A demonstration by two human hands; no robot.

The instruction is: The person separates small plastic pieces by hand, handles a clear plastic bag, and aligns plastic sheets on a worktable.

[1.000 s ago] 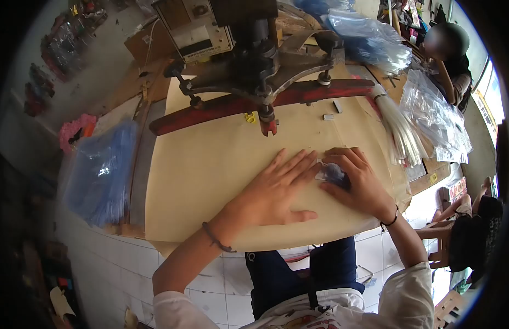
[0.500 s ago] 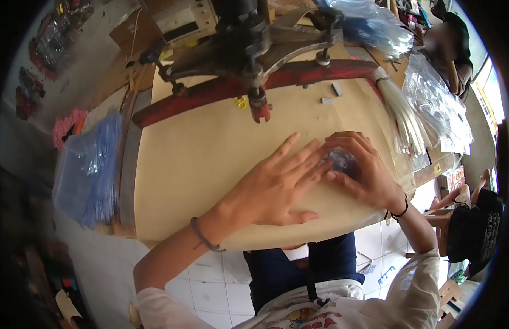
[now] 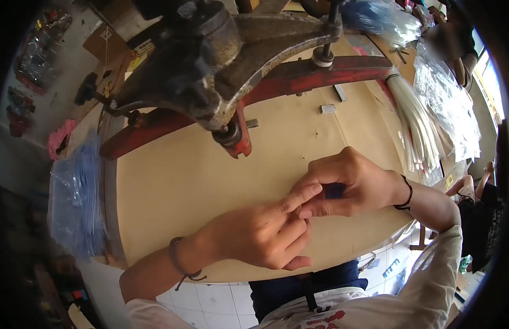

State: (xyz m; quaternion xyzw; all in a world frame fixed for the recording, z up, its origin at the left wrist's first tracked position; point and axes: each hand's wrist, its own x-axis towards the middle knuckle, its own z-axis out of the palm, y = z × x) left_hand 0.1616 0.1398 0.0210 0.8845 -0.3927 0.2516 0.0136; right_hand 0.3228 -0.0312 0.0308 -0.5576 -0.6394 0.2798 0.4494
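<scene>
My right hand (image 3: 347, 183) is closed, thumb and fingers curled round a small dark bluish thing (image 3: 334, 191), probably plastic, mostly hidden by the fingers. Touching its fingertips is my left hand (image 3: 271, 233), its index finger laid along them and the other fingers bent inward. Whatever lies between the left fingers is hidden. Both hands are over the tan paper sheet (image 3: 172, 203) covering the table. Beyond them hangs a red metal bar (image 3: 320, 74) on a dark metal machine frame (image 3: 205, 60).
Small metal blocks (image 3: 328, 109) lie on the sheet beneath the bar. Blue plastic bags (image 3: 76, 197) are stacked at the left edge. A bundle of whitish strips (image 3: 416, 126) and clear plastic bags (image 3: 446, 98) lie at right. Other people (image 3: 452, 41) sit farther right.
My left hand has gone from spread fingers to curled ones against the right hand. Both hands are lower in view, and the machine appears larger. The crumpled clear plastic in my right hand is now largely covered.
</scene>
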